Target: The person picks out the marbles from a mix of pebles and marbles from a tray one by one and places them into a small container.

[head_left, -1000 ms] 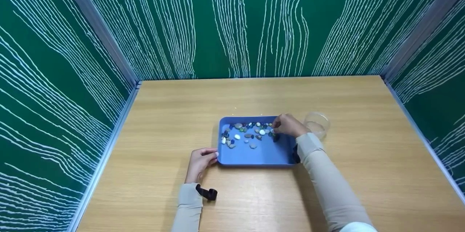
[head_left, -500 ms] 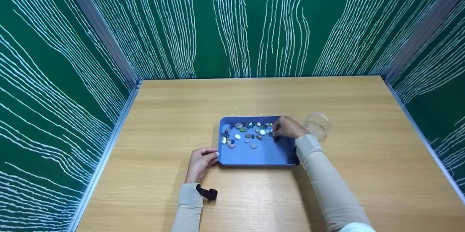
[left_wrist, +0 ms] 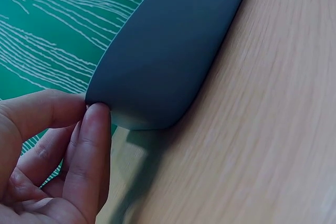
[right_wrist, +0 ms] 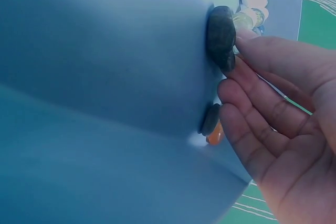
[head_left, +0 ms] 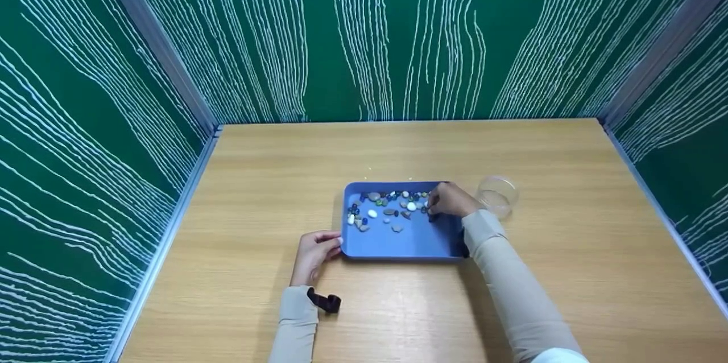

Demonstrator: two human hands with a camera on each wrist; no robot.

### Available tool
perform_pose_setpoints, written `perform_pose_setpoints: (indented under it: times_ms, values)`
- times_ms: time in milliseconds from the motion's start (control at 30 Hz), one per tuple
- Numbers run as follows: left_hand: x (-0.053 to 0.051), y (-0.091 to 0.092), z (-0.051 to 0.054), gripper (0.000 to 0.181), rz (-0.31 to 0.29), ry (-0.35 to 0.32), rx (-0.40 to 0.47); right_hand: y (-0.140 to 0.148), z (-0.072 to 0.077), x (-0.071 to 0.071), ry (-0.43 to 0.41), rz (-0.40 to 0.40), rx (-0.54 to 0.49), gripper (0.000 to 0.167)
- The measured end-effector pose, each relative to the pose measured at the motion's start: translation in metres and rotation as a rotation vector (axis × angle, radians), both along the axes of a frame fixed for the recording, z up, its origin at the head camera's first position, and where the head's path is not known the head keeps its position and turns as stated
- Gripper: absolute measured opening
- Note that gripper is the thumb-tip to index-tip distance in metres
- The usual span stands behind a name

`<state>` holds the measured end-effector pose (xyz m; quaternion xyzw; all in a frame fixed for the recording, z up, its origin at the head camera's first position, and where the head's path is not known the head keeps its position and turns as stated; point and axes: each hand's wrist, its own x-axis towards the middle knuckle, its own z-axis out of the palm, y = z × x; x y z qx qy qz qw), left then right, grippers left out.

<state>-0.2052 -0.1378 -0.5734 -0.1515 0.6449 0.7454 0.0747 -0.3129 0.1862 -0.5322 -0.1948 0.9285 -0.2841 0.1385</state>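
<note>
Green walls (head_left: 315, 67) with wavy white lines enclose a wooden table (head_left: 244, 192); at lower centre, a blue tray (head_left: 409, 242) holds scattered stones and beads (head_left: 411, 206), with a clear round container (head_left: 501, 195) to its right. The left hand (head_left: 311, 250) pinches the tray's left edge. Right hand (head_left: 453, 199) fingertips meet at a dark stone (right_wrist: 221, 35) in the tray; whether they grip it, I cannot tell.
</note>
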Motion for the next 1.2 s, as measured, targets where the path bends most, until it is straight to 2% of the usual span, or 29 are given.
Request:
perform_pose_setpoints:
  times_ms: [200,500,700,900,1100,1200]
  values:
    - [0.000,0.000,-0.001,0.031,-0.006,0.004,0.002,-0.001,0.000,0.001,0.055,0.008,0.037,0.004]
    - [-0.002,0.000,0.000,0.031,-0.018,-0.032,-0.003,-0.001,0.000,0.002,0.023,0.011,0.079,0.005]
    - [-0.002,0.000,-0.002,0.030,-0.008,-0.020,0.006,0.002,0.001,0.002,-0.017,0.009,0.022,0.005]
    - [-0.001,0.000,0.000,0.027,0.007,-0.025,-0.005,0.004,0.003,0.002,-0.017,0.005,-0.010,0.007]
    - [-0.002,-0.001,-0.001,0.029,-0.010,-0.006,0.008,0.008,0.008,0.003,-0.002,-0.001,-0.023,0.008]
    - [-0.002,0.000,-0.002,0.030,-0.014,0.004,0.016,0.011,0.012,0.005,-0.023,-0.033,-0.015,0.011]
